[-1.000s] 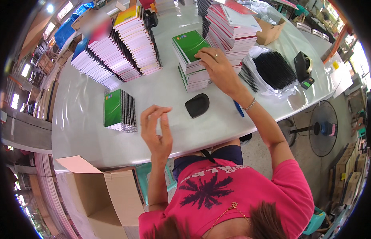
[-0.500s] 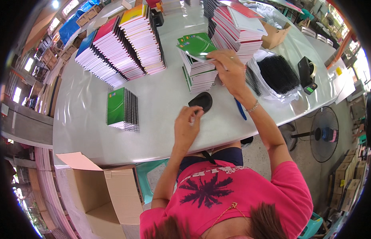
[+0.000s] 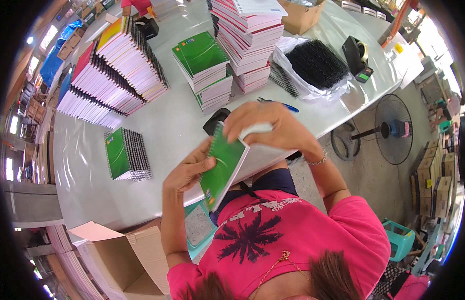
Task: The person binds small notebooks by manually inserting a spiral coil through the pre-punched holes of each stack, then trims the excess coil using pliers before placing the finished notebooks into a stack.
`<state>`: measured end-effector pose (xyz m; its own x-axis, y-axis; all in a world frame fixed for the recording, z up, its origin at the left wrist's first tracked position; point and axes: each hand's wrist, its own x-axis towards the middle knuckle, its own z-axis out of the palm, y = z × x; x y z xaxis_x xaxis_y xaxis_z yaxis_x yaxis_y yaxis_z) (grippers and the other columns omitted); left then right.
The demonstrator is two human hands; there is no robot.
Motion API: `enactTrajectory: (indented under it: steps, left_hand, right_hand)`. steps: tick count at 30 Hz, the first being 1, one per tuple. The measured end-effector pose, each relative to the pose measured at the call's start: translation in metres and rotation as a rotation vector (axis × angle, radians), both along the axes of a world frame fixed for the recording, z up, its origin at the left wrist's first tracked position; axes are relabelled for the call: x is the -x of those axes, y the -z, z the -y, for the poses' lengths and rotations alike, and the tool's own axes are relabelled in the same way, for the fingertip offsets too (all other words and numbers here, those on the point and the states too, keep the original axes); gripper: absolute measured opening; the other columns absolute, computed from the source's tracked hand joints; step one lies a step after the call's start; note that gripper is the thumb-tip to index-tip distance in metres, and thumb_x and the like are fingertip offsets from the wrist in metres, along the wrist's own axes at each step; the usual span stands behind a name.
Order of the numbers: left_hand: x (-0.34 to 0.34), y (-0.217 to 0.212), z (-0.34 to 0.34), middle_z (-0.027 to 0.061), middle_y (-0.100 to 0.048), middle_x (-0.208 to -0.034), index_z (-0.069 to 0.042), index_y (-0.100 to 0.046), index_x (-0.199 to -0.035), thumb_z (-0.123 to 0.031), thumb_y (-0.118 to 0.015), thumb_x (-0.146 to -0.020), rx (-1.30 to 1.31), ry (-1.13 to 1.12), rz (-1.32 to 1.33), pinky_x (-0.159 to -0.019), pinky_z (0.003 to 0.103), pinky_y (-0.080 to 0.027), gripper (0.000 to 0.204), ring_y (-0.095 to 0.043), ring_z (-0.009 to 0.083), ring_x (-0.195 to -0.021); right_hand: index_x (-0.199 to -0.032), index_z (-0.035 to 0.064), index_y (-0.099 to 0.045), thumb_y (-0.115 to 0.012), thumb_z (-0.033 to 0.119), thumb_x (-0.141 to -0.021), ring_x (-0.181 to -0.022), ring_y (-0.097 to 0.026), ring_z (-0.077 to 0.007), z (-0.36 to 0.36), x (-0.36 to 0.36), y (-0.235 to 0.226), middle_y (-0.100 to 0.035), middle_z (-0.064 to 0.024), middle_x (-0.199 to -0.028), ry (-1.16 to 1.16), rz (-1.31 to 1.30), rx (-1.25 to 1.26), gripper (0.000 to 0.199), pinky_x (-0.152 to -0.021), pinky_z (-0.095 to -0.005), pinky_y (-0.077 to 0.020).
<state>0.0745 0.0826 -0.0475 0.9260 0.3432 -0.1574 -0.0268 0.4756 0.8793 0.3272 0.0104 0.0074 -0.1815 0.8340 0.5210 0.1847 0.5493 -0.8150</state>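
**One green notebook in hand, stacks waiting**

You're gripping a green notebook w/ both hands, above the table edge: left hand closed on the spiral side, right hand clasping the top. Small finished pile sitting left; taller green stack looking undone.

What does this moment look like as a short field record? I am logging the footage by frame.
Left hand: left hand grips the green notebook at its spiral edge
Right hand: right hand holds the notebook's top
Notebook: tilted, lifted off the table
On table: green stack, small green pile, black coils, blue pen
Beside table: open carton
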Motion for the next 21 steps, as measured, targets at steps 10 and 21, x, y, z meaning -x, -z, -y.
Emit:
enactTrajectory:
  steps: [10, 21]
  left_hand:
    - [0.020, -0.006, 0.026, 0.0031, -0.058, -0.104, -0.012, -0.055, -0.113, -0.007, -0.057, -0.091, -1.575, -0.335, -1.015, -0.099, 0.051, -0.033, 0.023, -0.056, 0.0237, -0.104]
    - [-0.006, 0.033, 0.041, 0.0109, -0.041, -0.117, -0.011, -0.058, -0.100, -0.050, -0.080, -0.072, -1.528, -0.859, -0.942, -0.103, 0.058, -0.024, 0.053, -0.036, 0.0324, -0.120]
  right_hand:
    - [-0.102, 0.0088, -0.070, -0.073, 0.007, -0.075, -0.099, -0.060, -0.0388, -0.062, -0.192, 0.118, -0.063, -0.0163, -0.103, 1.082, 0.892, 0.119, 0.027, -0.084, -0.0469, -0.0500]
    - [-0.109, 0.0084, -0.064, -0.069, 0.004, -0.073, -0.094, -0.065, -0.0385, -0.074, -0.203, 0.125, -0.067, -0.0198, -0.093, 1.116, 0.977, 0.149, 0.037, -0.083, -0.0479, -0.0513]
